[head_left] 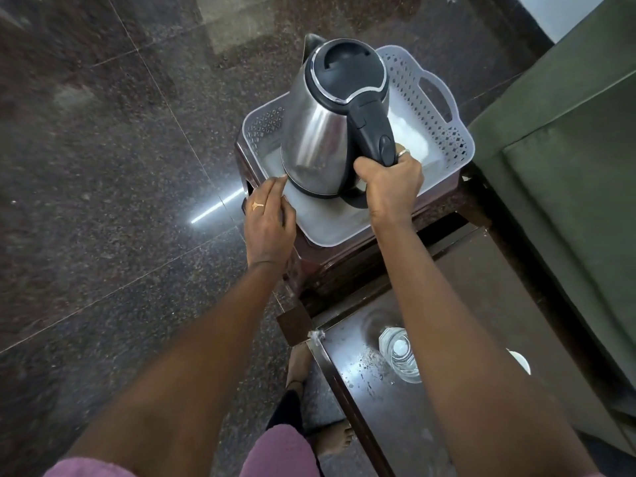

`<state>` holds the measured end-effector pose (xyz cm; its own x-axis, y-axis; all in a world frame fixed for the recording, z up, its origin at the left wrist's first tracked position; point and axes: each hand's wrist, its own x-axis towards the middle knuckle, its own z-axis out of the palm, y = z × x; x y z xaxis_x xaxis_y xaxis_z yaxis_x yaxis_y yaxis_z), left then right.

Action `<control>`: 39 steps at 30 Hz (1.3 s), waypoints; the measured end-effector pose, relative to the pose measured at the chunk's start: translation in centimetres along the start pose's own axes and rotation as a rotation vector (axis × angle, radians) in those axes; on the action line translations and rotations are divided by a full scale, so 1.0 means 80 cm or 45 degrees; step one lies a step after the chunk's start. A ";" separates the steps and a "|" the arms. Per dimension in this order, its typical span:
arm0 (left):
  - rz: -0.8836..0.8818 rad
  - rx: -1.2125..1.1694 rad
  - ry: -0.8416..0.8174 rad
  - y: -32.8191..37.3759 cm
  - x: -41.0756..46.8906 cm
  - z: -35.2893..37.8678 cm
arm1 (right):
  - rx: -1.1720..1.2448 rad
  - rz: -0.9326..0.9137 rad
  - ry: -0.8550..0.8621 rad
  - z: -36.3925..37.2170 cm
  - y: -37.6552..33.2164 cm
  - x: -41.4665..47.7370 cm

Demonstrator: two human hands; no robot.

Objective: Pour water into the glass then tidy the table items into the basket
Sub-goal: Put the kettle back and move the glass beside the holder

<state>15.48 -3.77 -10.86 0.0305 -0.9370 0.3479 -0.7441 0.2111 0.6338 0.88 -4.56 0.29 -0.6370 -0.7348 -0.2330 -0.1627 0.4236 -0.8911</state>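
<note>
A steel kettle (320, 132) with a black lid and handle hangs inside the white plastic basket (444, 132), its base just above the basket floor. My right hand (390, 184) is shut on the kettle's handle. My left hand (268, 222) rests on the basket's near left rim, fingers close together, fingertips beside the kettle's base. A clear glass (401, 356) with water in it stands on the dark table (481, 287) near me, partly hidden by my right forearm.
The basket sits on a small brown stool (344, 263) beyond the table. A green sofa (568, 166) runs along the right. A white round object (519, 361) peeks out by my right forearm. Water drops lie on the table by the glass. Dark polished floor (103, 166) spreads left.
</note>
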 end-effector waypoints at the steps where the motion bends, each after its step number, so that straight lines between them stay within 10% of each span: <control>1: 0.004 0.003 -0.010 0.000 0.000 -0.001 | -0.022 -0.002 -0.018 -0.001 -0.002 0.000; 14: -0.332 -0.138 -0.121 0.022 -0.006 -0.005 | -0.331 -0.263 -0.211 -0.049 0.018 -0.017; 21: -0.166 -0.157 -0.196 0.051 -0.058 -0.008 | -0.705 -0.094 -0.102 -0.146 0.138 -0.074; 28: 0.283 -0.409 -0.769 0.096 -0.185 -0.004 | -1.024 0.337 -0.392 -0.172 0.236 -0.157; 39: 0.112 -0.283 -1.428 0.105 -0.243 0.020 | -0.946 0.384 -0.273 -0.149 0.261 -0.178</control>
<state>7.62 15.78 -13.41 -0.7109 -0.6133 -0.3441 -0.5766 0.2282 0.7845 -2.45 21.07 -10.34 -0.5876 -0.5870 -0.5569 -0.5111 0.8028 -0.3070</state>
